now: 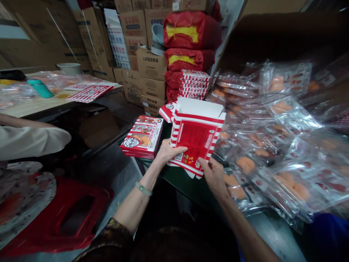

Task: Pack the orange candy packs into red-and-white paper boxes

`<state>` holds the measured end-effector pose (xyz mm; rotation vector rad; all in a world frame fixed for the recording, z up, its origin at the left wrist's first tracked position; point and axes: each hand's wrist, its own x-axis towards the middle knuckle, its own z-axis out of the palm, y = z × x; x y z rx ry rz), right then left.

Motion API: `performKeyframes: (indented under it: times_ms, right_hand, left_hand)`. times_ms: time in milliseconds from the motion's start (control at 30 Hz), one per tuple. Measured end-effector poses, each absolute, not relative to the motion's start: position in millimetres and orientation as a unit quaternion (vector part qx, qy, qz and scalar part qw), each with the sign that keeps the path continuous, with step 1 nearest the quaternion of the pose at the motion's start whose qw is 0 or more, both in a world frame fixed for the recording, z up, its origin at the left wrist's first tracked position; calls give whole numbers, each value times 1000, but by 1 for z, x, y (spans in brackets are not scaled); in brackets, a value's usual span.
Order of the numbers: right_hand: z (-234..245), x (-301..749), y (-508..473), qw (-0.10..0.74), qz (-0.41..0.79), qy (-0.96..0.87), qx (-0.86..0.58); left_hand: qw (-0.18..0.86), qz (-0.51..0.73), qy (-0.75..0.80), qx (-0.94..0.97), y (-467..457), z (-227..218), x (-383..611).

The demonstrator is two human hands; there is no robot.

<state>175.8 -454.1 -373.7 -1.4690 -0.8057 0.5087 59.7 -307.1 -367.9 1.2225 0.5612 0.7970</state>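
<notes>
A red-and-white striped cardboard box [196, 140] is held up in front of me, its printed red panel facing me and a white flap standing out at the top. My left hand [167, 151] grips its left edge, thumb lying across the panel. At the lower right corner, my right hand [214, 173] pinches the box between thumb and fingers. Left of it, a filled box [143, 136] with a window and a cartoon face lies on the dark green table [178, 182]. Another striped piece [167, 111] shows partly behind the held box.
Clear plastic packs [272, 145] with orange pieces are heaped on the right. Behind stand stacked striped boxes [195, 83], red sacks [191, 31] and brown cartons [151, 69]. Another person's sleeve [32, 140] is at left, near a red stool [81, 214] and a table with a teal bottle [40, 88].
</notes>
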Motion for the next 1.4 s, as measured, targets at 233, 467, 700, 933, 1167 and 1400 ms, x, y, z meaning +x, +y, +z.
performKeyframes:
  times_ms: [233,467,700,933,1167,1400]
  right_hand:
    - [-370,165,-465,654,282,-322,-623]
    - [-384,191,-457,682,188,-356,-611]
    - [-349,195,-444,704,-114,-440,-546]
    - [-364,198,-447,651,-127,-492,-565]
    - [-357,209,-456,545,-206,-532,-614]
    - [-353,207,-461,536,-228,-531,-615]
  left_hand:
    - [784,263,231,513,-309,-373,57]
    - [648,297,199,672,-307,-390,60]
    - [641,280,151,699,-302,-395,60]
    - [587,438,144,666,-315,-389,60]
    - [426,634,116,635,-326,-351,67]
    - [327,669,136,654,-333,-353,68]
